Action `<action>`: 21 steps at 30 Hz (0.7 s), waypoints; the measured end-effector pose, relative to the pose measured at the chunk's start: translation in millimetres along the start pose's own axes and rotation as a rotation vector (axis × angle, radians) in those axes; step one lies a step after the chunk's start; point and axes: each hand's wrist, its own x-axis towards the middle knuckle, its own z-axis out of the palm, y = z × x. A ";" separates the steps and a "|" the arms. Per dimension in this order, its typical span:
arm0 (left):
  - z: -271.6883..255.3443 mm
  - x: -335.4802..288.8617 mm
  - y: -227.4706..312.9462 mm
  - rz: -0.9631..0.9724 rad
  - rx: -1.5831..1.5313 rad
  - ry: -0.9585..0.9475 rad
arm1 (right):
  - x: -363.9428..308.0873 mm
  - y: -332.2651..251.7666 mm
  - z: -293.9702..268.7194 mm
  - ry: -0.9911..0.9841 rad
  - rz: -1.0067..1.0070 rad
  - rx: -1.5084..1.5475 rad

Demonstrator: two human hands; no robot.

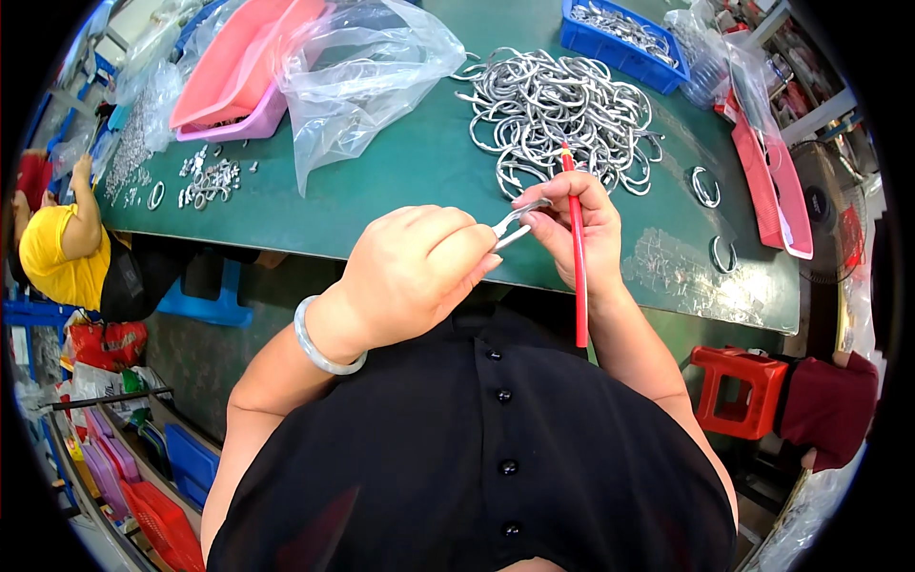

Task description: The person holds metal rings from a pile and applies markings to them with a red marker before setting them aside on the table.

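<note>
The right hand (599,243) has its thumb and forefinger almost together, pinching the far end of a silver metal piece (513,237); a red pencil (579,281) lies across the same hand, point to the far side. The left hand (410,272) is curled, its fingertips gathered on the piece's left end; how tightly they press cannot be told. The piece sits between both hands, above the near edge of the green table (310,219). It looks light, stiff and smooth, so probably a little slippery and hardly fragile; the ends seem the best hold, one in each pinch.

Just beyond lies a tangled heap (543,105) of silver rings, likely prone to hooking together. Two loose rings (698,186) lie to the right, small metal parts (214,179) to the left, a clear bag (367,95) far left, and a blue tray (610,55) far right.
</note>
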 end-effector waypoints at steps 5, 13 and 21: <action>-0.7 -0.4 0.7 0.016 0.020 0.023 | -1.1 0.5 -5.0 -0.039 -0.039 -0.036; 2.6 -7.4 -11.8 -0.101 -0.076 0.113 | -0.1 -12.4 -1.9 0.010 -0.305 -0.286; 13.8 -16.2 -28.1 -0.292 -0.264 0.093 | 6.1 -31.8 2.7 -0.110 -0.541 -0.543</action>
